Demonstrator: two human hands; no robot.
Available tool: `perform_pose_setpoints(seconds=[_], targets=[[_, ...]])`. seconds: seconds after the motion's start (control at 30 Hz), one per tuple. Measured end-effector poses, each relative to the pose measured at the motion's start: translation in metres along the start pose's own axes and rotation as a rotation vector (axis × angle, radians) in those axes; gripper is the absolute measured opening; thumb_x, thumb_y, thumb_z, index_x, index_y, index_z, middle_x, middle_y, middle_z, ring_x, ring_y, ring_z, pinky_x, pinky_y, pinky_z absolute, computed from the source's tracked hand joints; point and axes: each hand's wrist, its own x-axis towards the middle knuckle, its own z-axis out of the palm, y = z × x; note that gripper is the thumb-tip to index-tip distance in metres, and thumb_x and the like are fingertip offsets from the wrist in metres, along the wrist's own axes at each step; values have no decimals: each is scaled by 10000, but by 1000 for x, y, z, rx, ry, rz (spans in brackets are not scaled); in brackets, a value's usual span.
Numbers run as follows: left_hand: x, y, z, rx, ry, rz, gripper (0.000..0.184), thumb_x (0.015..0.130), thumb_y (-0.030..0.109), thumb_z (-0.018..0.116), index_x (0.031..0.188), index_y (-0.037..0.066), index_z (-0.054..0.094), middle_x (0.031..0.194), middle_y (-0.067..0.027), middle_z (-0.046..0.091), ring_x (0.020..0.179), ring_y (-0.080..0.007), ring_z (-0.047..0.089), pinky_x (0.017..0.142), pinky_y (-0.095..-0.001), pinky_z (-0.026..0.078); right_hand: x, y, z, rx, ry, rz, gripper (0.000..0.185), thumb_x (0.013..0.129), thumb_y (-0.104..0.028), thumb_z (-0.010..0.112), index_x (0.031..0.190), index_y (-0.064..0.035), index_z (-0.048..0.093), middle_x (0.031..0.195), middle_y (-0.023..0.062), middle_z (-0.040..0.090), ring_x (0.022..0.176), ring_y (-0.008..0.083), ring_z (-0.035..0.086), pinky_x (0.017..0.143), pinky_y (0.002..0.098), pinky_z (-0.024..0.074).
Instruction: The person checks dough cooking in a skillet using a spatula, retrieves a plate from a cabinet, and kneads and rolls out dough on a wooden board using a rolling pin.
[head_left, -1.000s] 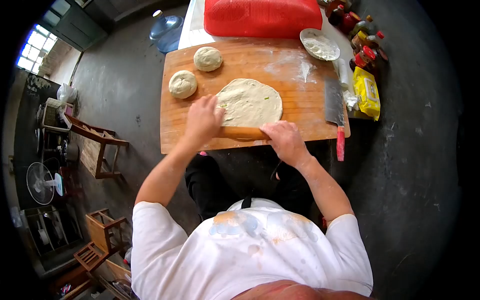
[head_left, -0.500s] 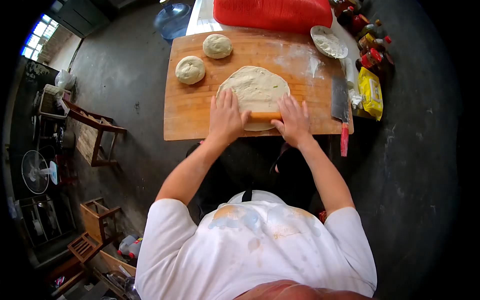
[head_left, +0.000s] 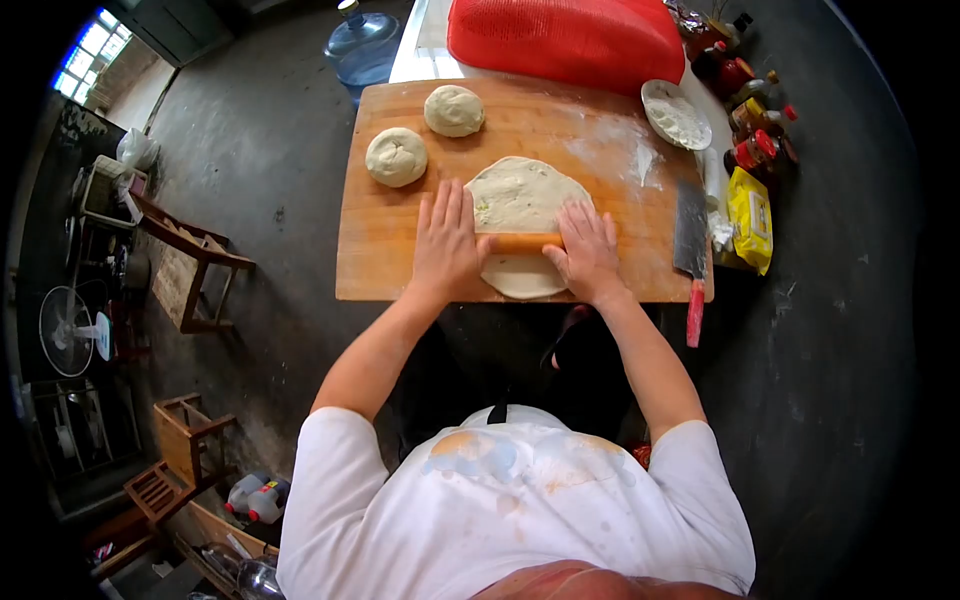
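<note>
A flattened round of dough [head_left: 524, 192] lies near the front edge of the wooden board [head_left: 385, 245]. Across it rests a wooden rolling pin [head_left: 523, 243]. My left hand [head_left: 447, 240] lies over the pin's left end, fingers stretched forward and thumb pointing inward. Over the right end is my right hand [head_left: 587, 245], its palm on the pin and its fingers extended at the dough's right edge. The pin's ends are hidden under the hands. Two balls of dough [head_left: 454, 111] [head_left: 397, 157] sit at the board's back left.
A cleaver [head_left: 691, 245] lies at the board's right edge, its red handle overhanging the front. Behind stand a red basket [head_left: 565, 40] and a plate of flour [head_left: 677, 116]. Yellow wipes [head_left: 750, 220] and several bottles are at the right. A blue water jug [head_left: 362, 45] stands back left.
My hands moved from gripping the pin near the dough's front edge to lying flat over its ends, farther onto the dough. The view has shifted, moving the board rightward in the picture.
</note>
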Motion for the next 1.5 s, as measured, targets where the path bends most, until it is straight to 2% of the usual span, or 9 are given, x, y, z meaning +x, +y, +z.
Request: perform_pose_setpoints(seconds=[0.13, 0.3, 0.6, 0.9, 0.97, 1.0, 1.23, 1.37, 1.5], targets=[[81, -23, 17, 43, 160, 93, 626, 846, 383, 476, 1249, -87, 383, 1351, -237, 334, 1295, -344, 255, 1062, -461, 161, 70, 27, 14, -148, -146, 168, 584, 878, -465, 405, 1322, -89, 353, 1448, 99, 207, 1346, 289, 130, 1045, 563, 90], [127, -30, 22, 197, 226, 52, 627, 846, 387, 474, 1273, -61, 370, 1372, -199, 324, 1306, -306, 246, 1069, -453, 144, 113, 47, 19, -235, 31, 264, 606, 865, -484, 422, 1325, -95, 354, 1440, 99, 230, 1343, 285, 145, 1063, 533, 66], [72, -12, 12, 57, -29, 40, 629, 878, 429, 392, 1277, -57, 383, 1381, -194, 317, 1318, -297, 233, 1073, -454, 117, 52, 34, -5, 34, 95, -70, 382, 718, -189, 654, 1078, -129, 541, 1015, 20, 549, 1022, 222, 461, 875, 397, 299], [158, 10, 48, 166, 49, 258, 628, 884, 443, 386, 1300, -25, 365, 1386, -161, 326, 1323, -278, 227, 1078, -444, 128, 70, 77, -4, -169, 140, 243, 391, 859, -378, 462, 1159, -128, 493, 1247, 101, 451, 1113, 310, 425, 930, 469, 302], [181, 12, 39, 223, 149, 259, 627, 882, 447, 389, 1302, -19, 365, 1384, -160, 329, 1319, -280, 233, 1076, -450, 131, 95, 71, -29, -159, -214, 375, 403, 852, -388, 469, 1160, -128, 489, 1219, 105, 471, 1106, 311, 434, 923, 474, 319], [173, 17, 35, 167, 133, 271, 624, 881, 443, 396, 1299, -21, 367, 1383, -161, 329, 1318, -282, 235, 1076, -451, 135, 79, 75, -8, -161, 174, 71, 377, 827, -358, 526, 1127, -130, 508, 1165, 98, 499, 1088, 292, 453, 905, 459, 346], [86, -13, 11, -149, 134, 36, 614, 889, 408, 402, 1303, -40, 337, 1388, -212, 283, 1316, -329, 211, 1076, -430, 134, 49, 79, -22, 3, 68, 242, 376, 715, -282, 674, 1026, -107, 557, 1013, 95, 552, 991, 289, 495, 836, 407, 403], [43, -23, -9, -289, 355, -25, 615, 893, 387, 405, 1324, -39, 303, 1398, -229, 250, 1328, -347, 169, 1078, -447, 101, 17, 39, -28, -97, -4, -26, 384, 704, -301, 682, 1013, -107, 560, 981, 82, 557, 971, 285, 504, 784, 394, 426], [30, 0, 11, 142, 128, 56, 612, 888, 401, 406, 1326, -17, 320, 1395, -210, 275, 1323, -330, 197, 1067, -477, 111, -11, 2, 0, -31, 72, -33, 503, 720, -287, 662, 1183, -161, 510, 1193, 66, 497, 1138, 231, 424, 892, 424, 346]])
